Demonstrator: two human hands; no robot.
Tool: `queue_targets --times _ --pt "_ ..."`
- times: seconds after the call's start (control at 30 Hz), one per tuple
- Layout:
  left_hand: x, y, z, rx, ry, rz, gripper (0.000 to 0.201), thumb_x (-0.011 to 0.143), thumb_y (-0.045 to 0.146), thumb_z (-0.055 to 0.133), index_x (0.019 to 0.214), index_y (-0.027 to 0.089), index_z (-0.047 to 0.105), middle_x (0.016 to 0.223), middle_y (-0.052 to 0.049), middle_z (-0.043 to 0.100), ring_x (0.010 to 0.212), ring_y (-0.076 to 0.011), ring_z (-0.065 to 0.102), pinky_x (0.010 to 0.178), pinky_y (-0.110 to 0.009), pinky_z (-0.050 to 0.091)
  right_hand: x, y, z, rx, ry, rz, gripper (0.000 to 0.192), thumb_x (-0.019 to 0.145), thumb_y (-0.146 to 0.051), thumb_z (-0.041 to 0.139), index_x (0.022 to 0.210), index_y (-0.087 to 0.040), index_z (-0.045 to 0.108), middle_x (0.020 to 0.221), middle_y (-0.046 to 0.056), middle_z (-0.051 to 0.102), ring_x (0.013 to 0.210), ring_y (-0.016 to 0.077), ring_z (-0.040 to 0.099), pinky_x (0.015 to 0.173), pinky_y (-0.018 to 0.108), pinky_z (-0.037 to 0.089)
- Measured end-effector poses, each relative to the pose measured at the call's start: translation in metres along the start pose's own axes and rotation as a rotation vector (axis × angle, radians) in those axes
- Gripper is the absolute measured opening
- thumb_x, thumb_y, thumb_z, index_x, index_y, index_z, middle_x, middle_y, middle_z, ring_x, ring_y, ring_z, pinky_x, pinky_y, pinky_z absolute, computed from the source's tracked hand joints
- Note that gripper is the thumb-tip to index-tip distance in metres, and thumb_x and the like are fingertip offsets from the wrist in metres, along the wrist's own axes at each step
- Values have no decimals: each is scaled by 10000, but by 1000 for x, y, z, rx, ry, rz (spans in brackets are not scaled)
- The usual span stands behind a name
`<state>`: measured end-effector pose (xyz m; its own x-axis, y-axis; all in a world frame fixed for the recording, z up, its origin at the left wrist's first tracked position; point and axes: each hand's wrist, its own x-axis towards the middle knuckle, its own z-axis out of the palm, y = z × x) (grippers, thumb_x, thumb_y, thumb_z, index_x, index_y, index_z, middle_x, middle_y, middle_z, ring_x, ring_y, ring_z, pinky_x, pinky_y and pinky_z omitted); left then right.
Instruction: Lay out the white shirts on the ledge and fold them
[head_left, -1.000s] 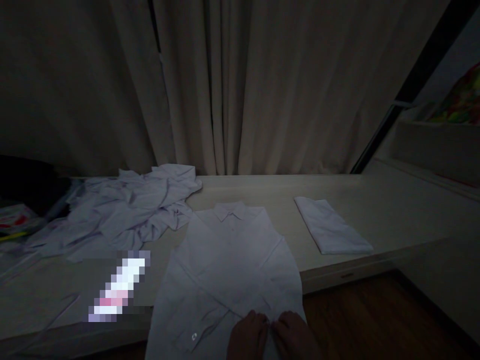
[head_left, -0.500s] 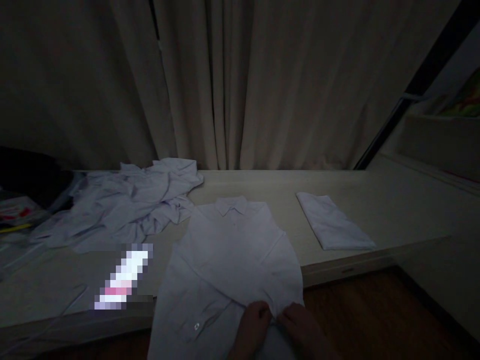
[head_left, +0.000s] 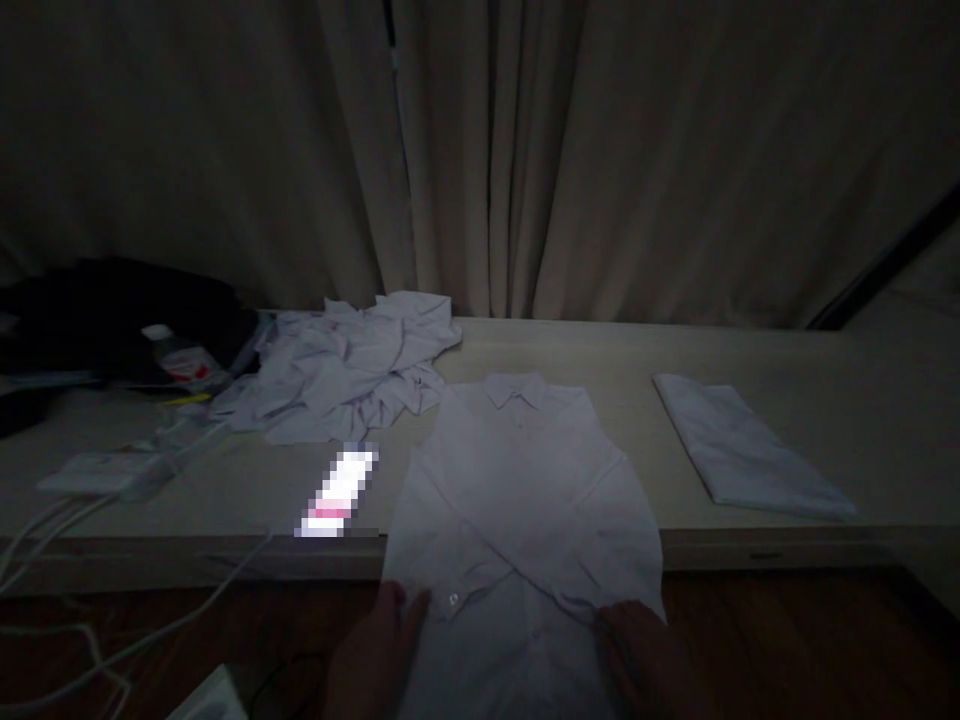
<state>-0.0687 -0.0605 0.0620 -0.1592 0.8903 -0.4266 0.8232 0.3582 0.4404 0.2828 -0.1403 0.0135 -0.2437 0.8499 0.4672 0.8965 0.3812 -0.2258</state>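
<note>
shirt (head_left: 517, 480) flat on counter (head_left: 750, 350), hem hanging off front edge | my left hand (head_left: 379, 655) and right hand (head_left: 645, 660) pinch the hem corners, fingers closed on cloth | I keep pull even, sleeves crossed, fold straight

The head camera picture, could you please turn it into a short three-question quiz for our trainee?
1. True or false: the white shirt lies with its sleeves crossed over its front.
2. Which lies right of that shirt on the table? A) crumpled clothes B) folded cloth C) bottle
3. What do the left hand and right hand grip?

Key
1. True.
2. B, the folded cloth; the crumpled clothes and bottle lie left.
3. The shirt's lower edge, one hand at each side.
</note>
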Motion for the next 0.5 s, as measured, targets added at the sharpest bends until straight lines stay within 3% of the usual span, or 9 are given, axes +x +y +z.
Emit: queue_targets --times 0.07,0.2,0.37,0.5 --pt "4 -11 7 60 -30 14 458 801 659 263 870 237 426 820 -70 665 804 -286 658 709 -395 437 8 -1 8 -11 -2 44 192 840 -205 489 1008 -237 578 939 70 661 854 199 625 737 344 547" --pt "5 -10 18 44 -40 8 502 785 668 286 950 210 409 927 -117 660 867 -297 656 766 -421 456 5 11 24 -93 -24 142 235 834 -254 533 1060 -230 593 1137 117 615 1029 255 590 837 431 535" --pt "3 -10 12 37 -57 20 544 801 604 289 1089 158 405 1138 -174 610 1020 -298 623 889 -432 449 -17 20 39 -115 -50 183 339 838 -328 546 1163 -235 569 1222 114 590 1103 252 569 889 419 525" --pt "-3 -31 8 -19 -89 -22 624 807 584 300 1235 133 358 1316 -189 511 1175 -292 542 1023 -451 388 -20 17 37 -62 -81 244 438 829 -361 549 1248 -239 516 1296 113 545 1171 258 528 935 424 500"
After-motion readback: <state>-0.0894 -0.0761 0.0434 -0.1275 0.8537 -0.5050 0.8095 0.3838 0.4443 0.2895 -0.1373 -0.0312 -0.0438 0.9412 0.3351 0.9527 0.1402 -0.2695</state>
